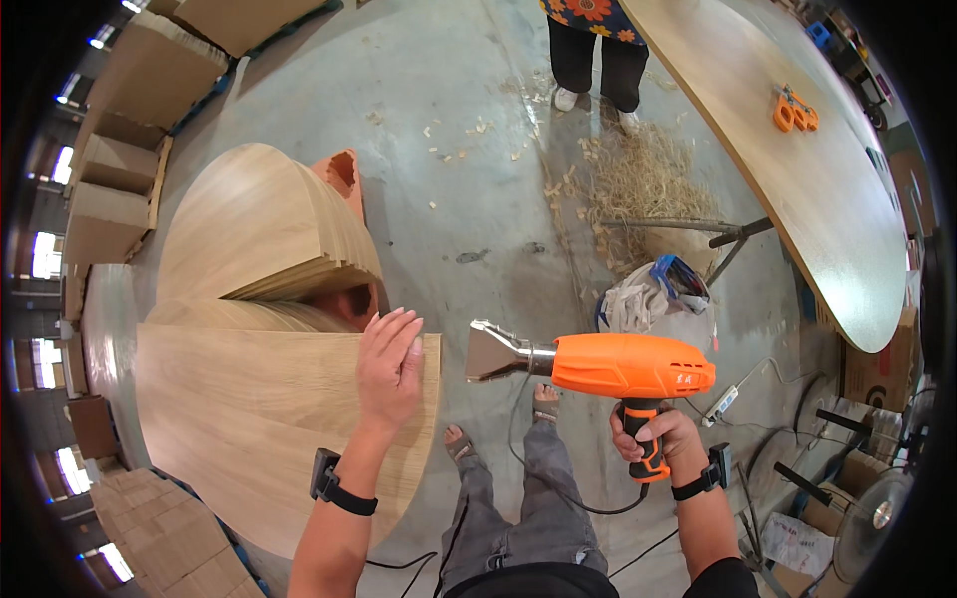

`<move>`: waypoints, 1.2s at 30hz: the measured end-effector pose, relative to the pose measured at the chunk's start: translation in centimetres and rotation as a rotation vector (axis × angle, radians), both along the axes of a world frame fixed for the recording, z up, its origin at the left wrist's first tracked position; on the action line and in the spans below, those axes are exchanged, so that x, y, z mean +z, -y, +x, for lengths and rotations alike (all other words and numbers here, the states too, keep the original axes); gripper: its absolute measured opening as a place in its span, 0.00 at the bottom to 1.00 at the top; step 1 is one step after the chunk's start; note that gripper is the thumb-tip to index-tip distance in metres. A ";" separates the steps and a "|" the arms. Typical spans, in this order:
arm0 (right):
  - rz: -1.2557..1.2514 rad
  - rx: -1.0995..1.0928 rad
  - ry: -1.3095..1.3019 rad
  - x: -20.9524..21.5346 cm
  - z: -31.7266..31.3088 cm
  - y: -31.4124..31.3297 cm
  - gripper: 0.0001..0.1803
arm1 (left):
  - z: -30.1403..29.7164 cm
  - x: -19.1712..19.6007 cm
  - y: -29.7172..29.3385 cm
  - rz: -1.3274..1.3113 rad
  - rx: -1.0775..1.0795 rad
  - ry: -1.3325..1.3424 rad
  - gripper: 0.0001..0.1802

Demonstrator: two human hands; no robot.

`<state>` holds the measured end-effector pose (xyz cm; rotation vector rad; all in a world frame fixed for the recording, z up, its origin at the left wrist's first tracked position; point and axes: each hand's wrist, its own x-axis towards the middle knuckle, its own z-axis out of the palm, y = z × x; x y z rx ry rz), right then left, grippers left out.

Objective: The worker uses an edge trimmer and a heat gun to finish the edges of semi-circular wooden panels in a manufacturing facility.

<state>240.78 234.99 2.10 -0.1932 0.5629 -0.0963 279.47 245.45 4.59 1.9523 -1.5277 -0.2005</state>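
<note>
The fingers (399, 329) of the left hand (389, 369) lie flat, stretched out and close together, gripping nothing; they press down on the right edge of a large light-wood veneered board with a curved outline (259, 419), which spreads away to the left of them. Just beyond the fingertips sits a fanned stack of thin rounded wooden panels (264, 229), with an orange clay hollow brick (342, 177) showing behind its far side.

The fingers (638, 439) of the right hand (663, 439) are curled tight around the black-and-orange grip of an orange electric heat gun with a flat metal nozzle (608, 364). The gun's body runs to the left above the hand, and its nozzle points toward the board's edge, near the left fingers but apart from them. Each wrist wears a black band with a small dark device. A thin black cable (568, 498) hangs from the gun, looping below it over the person's grey trousers and sandalled feet.

Farther out from the right fingers, a crumpled white and blue sack (648, 294) lies on the grey concrete floor (449, 149), with a heap of pale wood shavings (638, 184) beyond it. Another person stands at the top. A long curved wooden surface (797, 189) on the right carries an orange tool (795, 112).
</note>
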 end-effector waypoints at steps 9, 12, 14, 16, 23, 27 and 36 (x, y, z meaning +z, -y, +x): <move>0.063 0.022 0.030 -0.5 0.7 1.0 0.25 | -0.2 -0.1 0.3 0.029 0.002 0.021 0.13; 0.064 -0.001 0.025 -0.2 1.3 1.2 0.25 | -0.3 0.1 0.2 0.030 0.004 0.019 0.13; 0.073 -0.018 0.039 -0.5 1.9 1.8 0.24 | -0.3 0.0 0.2 0.022 0.021 0.000 0.13; 0.095 -0.011 0.035 -0.6 1.6 1.6 0.24 | -0.2 0.2 0.2 0.021 0.033 -0.006 0.13; 0.078 -0.044 0.017 -0.6 1.9 1.5 0.24 | 0.0 0.5 0.0 0.032 0.059 -0.010 0.13; 0.006 0.015 0.016 -0.3 1.3 1.1 0.25 | 0.3 0.6 0.0 0.029 0.072 -0.007 0.13; 0.053 0.047 0.076 -1.3 1.4 1.4 0.24 | 0.4 0.7 0.4 0.024 0.101 -0.023 0.13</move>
